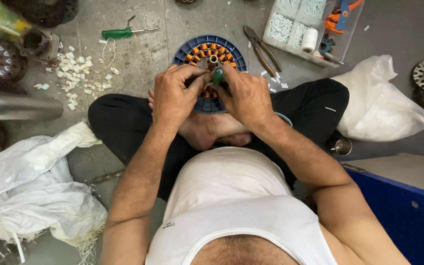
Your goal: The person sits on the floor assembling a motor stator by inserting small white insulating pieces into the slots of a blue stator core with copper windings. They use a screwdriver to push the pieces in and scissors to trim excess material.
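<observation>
I sit cross-legged on the floor [138, 54] with the round motor stator [208, 54] propped against my feet, its blue plastic ring facing up and copper coils showing in the slots. My left hand [172, 95] pinches at the windings near the centre, fingers closed on something too small to make out. My right hand [246, 95] is wrapped around a green-handled tool [218, 76], its tip pressed into the lower part of the stator. The far slots look filled with orange-copper wire; I judge the near ones, hidden under my hands, to be what is left. White insulation scraps [74, 68], a second green screwdriver [121, 33] and pliers [262, 46] lie nearby.
</observation>
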